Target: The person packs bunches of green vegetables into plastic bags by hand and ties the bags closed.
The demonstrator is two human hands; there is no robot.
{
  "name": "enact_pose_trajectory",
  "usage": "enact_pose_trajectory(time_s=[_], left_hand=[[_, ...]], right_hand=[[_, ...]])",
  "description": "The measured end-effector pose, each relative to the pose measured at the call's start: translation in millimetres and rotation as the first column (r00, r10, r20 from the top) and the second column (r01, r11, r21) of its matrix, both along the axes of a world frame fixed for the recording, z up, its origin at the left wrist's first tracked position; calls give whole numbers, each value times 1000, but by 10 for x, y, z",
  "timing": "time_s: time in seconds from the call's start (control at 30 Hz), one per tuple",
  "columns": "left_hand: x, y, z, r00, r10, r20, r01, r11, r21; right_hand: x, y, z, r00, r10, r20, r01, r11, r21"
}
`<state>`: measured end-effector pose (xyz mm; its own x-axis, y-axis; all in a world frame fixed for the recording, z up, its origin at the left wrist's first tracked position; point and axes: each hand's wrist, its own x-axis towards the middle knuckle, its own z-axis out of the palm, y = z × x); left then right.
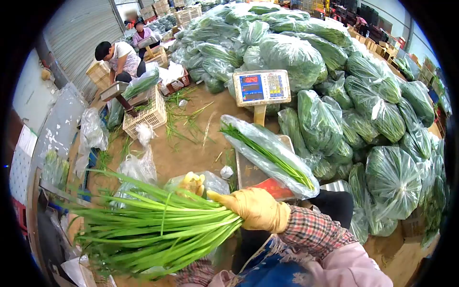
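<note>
1. Yellow-gloved right hand is closed around the base of a long, green, leafy bundle; the left hand shows only fingers beyond it, grip unclear.
2. Clear plastic bag of green stalks lies across a metal scale before heaped bags of greens.

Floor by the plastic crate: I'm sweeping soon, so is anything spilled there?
Loose green leaves lie scattered over the floor beside the crate, stray rather than bundled or bagged. A white wad lies nearer the scale.
</note>
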<state>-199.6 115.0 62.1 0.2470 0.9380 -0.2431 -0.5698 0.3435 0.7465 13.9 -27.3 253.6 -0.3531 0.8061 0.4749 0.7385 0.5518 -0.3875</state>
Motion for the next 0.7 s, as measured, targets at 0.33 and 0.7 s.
enact_pose_trajectory(time_s=[0.33,0.7], left_hand=[[1509,1653,-492,887,-17,-461,-28,995,-92],[2214,2541,-860,892,-451,-42,438,882,-174]], right_hand=[[905,214,-389,985,-163,63,160,986,46],[1469,942,-1328,947,-179,-267,182,983,-16]])
